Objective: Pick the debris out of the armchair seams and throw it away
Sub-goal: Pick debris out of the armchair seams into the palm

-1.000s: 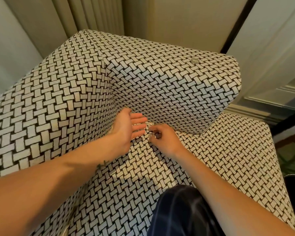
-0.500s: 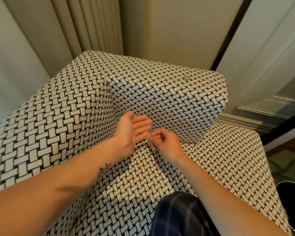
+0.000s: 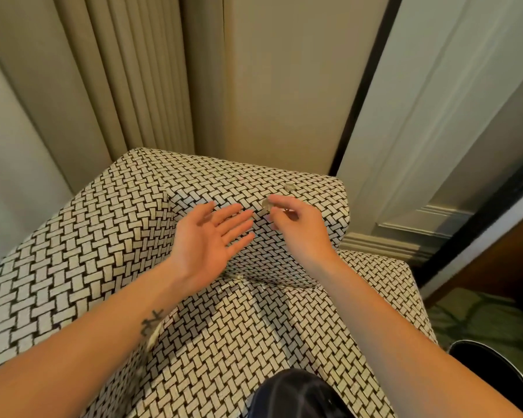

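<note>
Your left hand [image 3: 207, 239] and right hand [image 3: 298, 230] are bare, forearms too. A small dark line tattoo [image 3: 152, 322] marks the left forearm. Navy cloth [image 3: 296, 395] with faint pale stripes covers your leg.

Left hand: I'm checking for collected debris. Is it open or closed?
Open: the left hand is palm up, fingers straight and spread, holding nothing.

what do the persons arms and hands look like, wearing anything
Both arms are bare up to the frame edge, with no sleeves in view. The left hand and right hand wear no gloves, and I see no rings, watch or bracelet. A small dark line tattoo marks the inner left forearm near the wrist.
</note>
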A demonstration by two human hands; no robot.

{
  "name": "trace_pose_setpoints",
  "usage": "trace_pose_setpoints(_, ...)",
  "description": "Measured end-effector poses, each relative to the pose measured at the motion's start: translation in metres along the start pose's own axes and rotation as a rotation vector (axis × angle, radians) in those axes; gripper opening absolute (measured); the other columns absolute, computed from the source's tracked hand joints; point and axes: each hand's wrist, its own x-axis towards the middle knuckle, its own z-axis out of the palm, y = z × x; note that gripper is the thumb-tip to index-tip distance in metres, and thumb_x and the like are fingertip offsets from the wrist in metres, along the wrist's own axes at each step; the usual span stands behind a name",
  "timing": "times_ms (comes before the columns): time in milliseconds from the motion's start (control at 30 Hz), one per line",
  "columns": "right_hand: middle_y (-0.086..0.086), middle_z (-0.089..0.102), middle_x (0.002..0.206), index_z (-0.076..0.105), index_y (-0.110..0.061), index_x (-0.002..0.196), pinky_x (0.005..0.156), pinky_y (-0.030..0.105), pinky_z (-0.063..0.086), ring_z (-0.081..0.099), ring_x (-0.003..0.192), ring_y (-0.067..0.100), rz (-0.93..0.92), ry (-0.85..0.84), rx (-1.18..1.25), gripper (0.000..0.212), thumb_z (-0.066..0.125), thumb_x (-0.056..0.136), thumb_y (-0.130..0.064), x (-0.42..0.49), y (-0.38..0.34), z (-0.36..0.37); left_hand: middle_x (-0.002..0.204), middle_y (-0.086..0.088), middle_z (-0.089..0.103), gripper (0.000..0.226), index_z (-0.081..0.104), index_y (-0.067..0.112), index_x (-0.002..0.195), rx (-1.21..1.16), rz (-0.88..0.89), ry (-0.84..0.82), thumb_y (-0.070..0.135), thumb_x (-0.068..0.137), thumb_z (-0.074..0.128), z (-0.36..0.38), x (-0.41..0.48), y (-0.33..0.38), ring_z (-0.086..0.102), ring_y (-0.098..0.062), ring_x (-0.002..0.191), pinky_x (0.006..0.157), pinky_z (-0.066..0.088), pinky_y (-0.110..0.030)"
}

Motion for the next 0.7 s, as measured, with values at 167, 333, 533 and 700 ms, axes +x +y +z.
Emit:
trace_pose_setpoints(167, -0.025, 0.065, 0.113, 0.062, -0.025, 0.136, 0.086, 0.034, 0.057, 0.068, 0.088, 0.014, 0.052, -0.011, -0.036, 0.038, 0.057, 0.1, -0.014, 0.017, -0.012, 0.001, 0.14, -0.023, 0.062, 0.059, 0.051, 0.0, 0.143, -0.101, -0.07, -0.058, 0.042, 0.104, 0.04, -0.001, -0.002, -0.001, 0.055, -0.037, 0.135, 0.119, 0.037, -0.052)
trace_pose_setpoints(333, -0.021, 0.064, 0.102, 0.051, -0.022, 0.148, 0.074, 0.018, 0.055, 0.07, 0.087, 0.018, 0.106, -0.035, -0.104, 0.049, 0.051, 0.1, -0.012, 0.031, -0.013, 0.002, 0.139, -0.023, 0.062, 0.06, 0.051, 0.001, 0.144, -0.117, -0.093, -0.066, 0.043, 0.104, 0.038, -0.007, 0.002, -0.002, 0.056, -0.037, 0.134, 0.118, 0.037, -0.052)
trace_pose_setpoints(533, -0.017, 0.065, 0.111, 0.046, -0.024, 0.152, 0.097, 0.028, 0.055, 0.07, 0.102, 0.01, 0.074, -0.121, -0.16, 0.05, 0.048, 0.103, -0.014, 0.027, -0.006, 0.0, 0.141, -0.024, 0.06, 0.063, 0.049, 0.001, 0.146, -0.146, -0.093, -0.077, 0.045, 0.102, 0.039, -0.011, 0.004, -0.003, 0.055, -0.038, 0.136, 0.119, 0.036, -0.052)
trace_pose_setpoints(700, -0.006, 0.061, 0.137, 0.048, -0.02, 0.151, 0.101, 0.021, 0.047, 0.068, 0.107, 0.002, 0.023, -0.09, -0.164, 0.046, 0.046, 0.105, -0.013, 0.019, -0.005, -0.001, 0.142, -0.024, 0.06, 0.063, 0.048, 0.001, 0.146, -0.132, -0.092, -0.07, 0.045, 0.103, 0.038, -0.011, 0.004, -0.005, 0.053, -0.038, 0.137, 0.12, 0.034, -0.053)
